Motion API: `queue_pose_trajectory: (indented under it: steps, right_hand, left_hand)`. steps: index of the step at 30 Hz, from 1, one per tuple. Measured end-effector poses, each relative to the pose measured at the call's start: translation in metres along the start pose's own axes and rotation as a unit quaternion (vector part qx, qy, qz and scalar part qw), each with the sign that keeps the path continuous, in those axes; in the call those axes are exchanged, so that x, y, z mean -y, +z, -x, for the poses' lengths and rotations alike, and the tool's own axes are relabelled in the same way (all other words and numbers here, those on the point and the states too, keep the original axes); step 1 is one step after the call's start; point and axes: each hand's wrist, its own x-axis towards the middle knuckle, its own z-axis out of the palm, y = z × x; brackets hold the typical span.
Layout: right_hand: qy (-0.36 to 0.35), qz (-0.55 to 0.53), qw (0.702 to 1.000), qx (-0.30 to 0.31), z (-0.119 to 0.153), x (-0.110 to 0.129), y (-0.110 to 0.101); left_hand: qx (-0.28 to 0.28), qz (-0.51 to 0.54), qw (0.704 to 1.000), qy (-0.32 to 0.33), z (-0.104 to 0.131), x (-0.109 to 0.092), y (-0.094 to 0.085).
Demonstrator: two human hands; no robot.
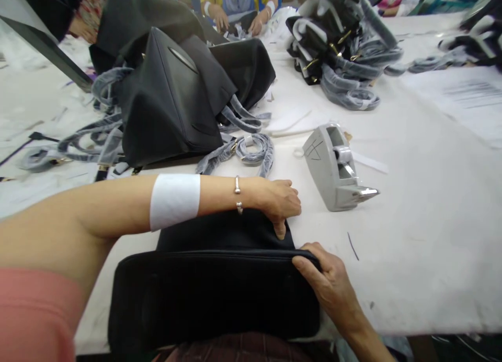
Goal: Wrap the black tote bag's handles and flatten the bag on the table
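The black bag (215,299) lies at the near edge of the tabletop (423,278), its far part folded away. The right hand (337,283) pinches its right corner, thumb on the near face. The left hand (280,200) lies half-curled over the far part, thumb down; whether it grips is hard to tell. A steady, light pinch at the seam should avoid creasing; flat pressure suits the far part. The tape dispenser (320,160) sits apart, far right of the bag.
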Motion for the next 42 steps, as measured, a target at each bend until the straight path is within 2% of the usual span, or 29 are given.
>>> queue_pose_trajectory:
  steps: [4, 7, 9, 11, 13, 14, 17, 20, 22, 23, 25, 27, 28, 30, 32, 33, 35, 37, 39, 42]
  right_hand:
    - [-0.011, 0.011, 1.000, -0.002, 0.003, -0.001, -0.002]
    - [-0.005, 0.028, 1.000, -0.007, 0.005, -0.005, -0.005]
    - [0.013, 0.055, 0.998, -0.019, 0.005, -0.008, -0.005]
    - [0.035, 0.095, 0.994, -0.036, 0.002, -0.011, -0.005]
    - [0.045, 0.135, 0.989, -0.041, -0.002, -0.012, -0.005]
    - [0.046, 0.153, 0.987, -0.036, -0.005, -0.012, -0.005]
    - [0.047, 0.190, 0.981, -0.003, -0.011, -0.009, -0.005]
    - [0.051, 0.214, 0.975, 0.017, -0.016, -0.009, -0.006]
    - [0.040, 0.222, 0.974, 0.020, -0.017, -0.013, -0.007]
    - [0.029, 0.225, 0.974, 0.020, -0.018, -0.016, -0.008]
    - [-0.010, 0.235, 0.972, 0.014, -0.019, -0.023, -0.009]
    - [-0.068, 0.253, 0.965, 0.012, -0.020, -0.030, -0.011]
    - [-0.096, 0.262, 0.960, 0.014, -0.021, -0.033, -0.012]
    - [-0.129, 0.278, 0.952, 0.021, -0.022, -0.035, -0.015]
    - [-0.130, 0.295, 0.946, 0.022, -0.022, -0.032, -0.018]
    - [-0.120, 0.301, 0.946, 0.021, -0.022, -0.030, -0.018]
    - [-0.085, 0.304, 0.949, 0.020, -0.022, -0.023, -0.017]
    - [-0.062, 0.300, 0.952, 0.015, -0.022, -0.019, -0.015]
    - [-0.069, 0.311, 0.948, -0.011, -0.020, -0.016, -0.011]
    - [-0.122, 0.338, 0.928, -0.095, -0.015, -0.007, -0.005]
  left_hand:
    - [0.048, 0.058, 0.997, -0.005, -0.004, -0.002, -0.012]
    - [0.065, 0.079, 0.995, -0.017, -0.008, 0.006, -0.001]
    - [0.025, 0.041, 0.999, -0.001, -0.011, 0.015, 0.016]
    - [-0.057, -0.017, 0.998, 0.029, -0.011, 0.023, 0.034]
    - [-0.135, -0.064, 0.988, 0.039, -0.008, 0.029, 0.043]
    - [-0.164, -0.078, 0.983, 0.029, -0.004, 0.031, 0.041]
    - [-0.195, -0.045, 0.978, -0.065, 0.026, 0.030, 0.015]
    - [-0.195, 0.127, 0.959, -0.163, 0.095, 0.010, -0.016]
    - [-0.195, 0.249, 0.932, -0.176, 0.154, -0.015, -0.018]
    - [-0.183, 0.294, 0.913, -0.214, 0.182, -0.031, -0.010]
    - [-0.210, 0.345, 0.857, -0.322, 0.229, -0.067, 0.022]
    - [-0.249, 0.391, 0.792, -0.397, 0.254, -0.104, 0.066]
    - [-0.291, 0.411, 0.746, -0.435, 0.258, -0.121, 0.088]
    - [-0.361, 0.437, 0.649, -0.507, 0.250, -0.149, 0.124]
    - [-0.422, 0.442, 0.564, -0.556, 0.233, -0.166, 0.144]
    - [-0.442, 0.442, 0.536, -0.567, 0.225, -0.171, 0.149]
    - [-0.469, 0.437, 0.506, -0.577, 0.214, -0.172, 0.153]
    - [-0.489, 0.418, 0.495, -0.584, 0.208, -0.168, 0.153]
    - [-0.506, 0.389, 0.492, -0.592, 0.207, -0.164, 0.154]
    - [-0.508, 0.342, 0.506, -0.608, 0.208, -0.164, 0.160]
